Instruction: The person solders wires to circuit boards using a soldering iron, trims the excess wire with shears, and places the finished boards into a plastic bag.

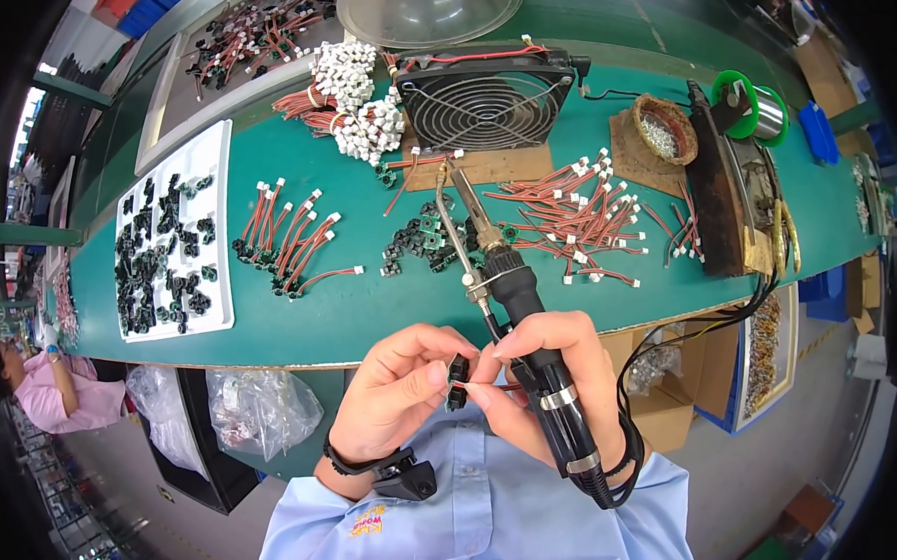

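The left hand (396, 393) was curled, its thumb and forefinger pinched on a small black component (458, 371) held just near the desk's front edge, above the person's light blue shirt (488, 512). The right hand (544, 384) was closed too: its palm and fingers wrapped the black handle of a soldering iron (513, 293), while its fingertips met the left hand's at the component and nipped a thin pale wire (484, 387) that touched it. The iron's metal tip pointed away over the desk (367, 307) (a green-topped one), reaching toward the far side. A dark strap (390, 470) circled the left wrist.

Just beyond the hands, a cluster of small black parts (420, 241) lay under the iron's shaft. To its left lay a row of red leads with white plugs (295, 238), and farther left a white tray (175, 233) of black parts. To the right spread a loose heap of red leads (581, 221). At the far side stood a black fan (481, 101) with a wire grille, a pile of white connectors (361, 106) to its left, and to the right a brown bowl (663, 127) and a green-rimmed solder spool (752, 101).
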Demonstrator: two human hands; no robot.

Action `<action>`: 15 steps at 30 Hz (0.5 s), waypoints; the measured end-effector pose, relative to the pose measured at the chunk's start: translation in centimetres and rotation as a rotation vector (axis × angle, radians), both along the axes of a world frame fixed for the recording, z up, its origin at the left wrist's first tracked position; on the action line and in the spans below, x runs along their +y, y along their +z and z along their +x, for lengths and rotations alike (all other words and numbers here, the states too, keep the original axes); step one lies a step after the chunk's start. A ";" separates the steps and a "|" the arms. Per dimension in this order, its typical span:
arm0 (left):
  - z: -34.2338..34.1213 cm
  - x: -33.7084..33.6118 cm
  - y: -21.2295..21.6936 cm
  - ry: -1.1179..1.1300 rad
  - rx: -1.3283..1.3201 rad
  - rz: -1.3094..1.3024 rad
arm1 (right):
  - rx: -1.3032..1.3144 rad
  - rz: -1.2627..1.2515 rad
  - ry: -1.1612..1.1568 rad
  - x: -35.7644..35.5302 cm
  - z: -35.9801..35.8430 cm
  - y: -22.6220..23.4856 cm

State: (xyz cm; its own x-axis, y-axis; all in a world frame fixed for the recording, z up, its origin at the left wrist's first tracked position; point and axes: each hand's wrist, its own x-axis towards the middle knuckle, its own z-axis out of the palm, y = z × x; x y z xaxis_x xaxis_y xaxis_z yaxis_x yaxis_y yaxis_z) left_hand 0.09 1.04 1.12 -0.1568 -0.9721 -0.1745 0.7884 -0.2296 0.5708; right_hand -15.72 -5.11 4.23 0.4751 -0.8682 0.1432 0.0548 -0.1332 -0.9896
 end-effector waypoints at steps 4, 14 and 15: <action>0.0 0.0 0.0 0.000 0.000 -0.003 | -0.008 -0.002 -0.001 0.0 0.0 -0.1; -0.1 -0.1 0.0 0.011 -0.044 -0.003 | 0.037 -0.141 0.100 -0.9 -0.4 -0.1; -0.1 -0.1 0.0 0.011 -0.050 -0.006 | 0.033 -0.143 0.097 -0.9 -0.3 -0.1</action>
State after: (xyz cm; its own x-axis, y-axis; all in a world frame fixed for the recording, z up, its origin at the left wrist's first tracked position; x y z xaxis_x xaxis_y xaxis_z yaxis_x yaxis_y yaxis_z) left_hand -0.02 0.91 1.11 -0.1373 -0.9748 -0.1759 0.7614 -0.2175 0.6108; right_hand -16.06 -6.02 4.11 0.5619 -0.7901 0.2448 0.0422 -0.2681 -0.9625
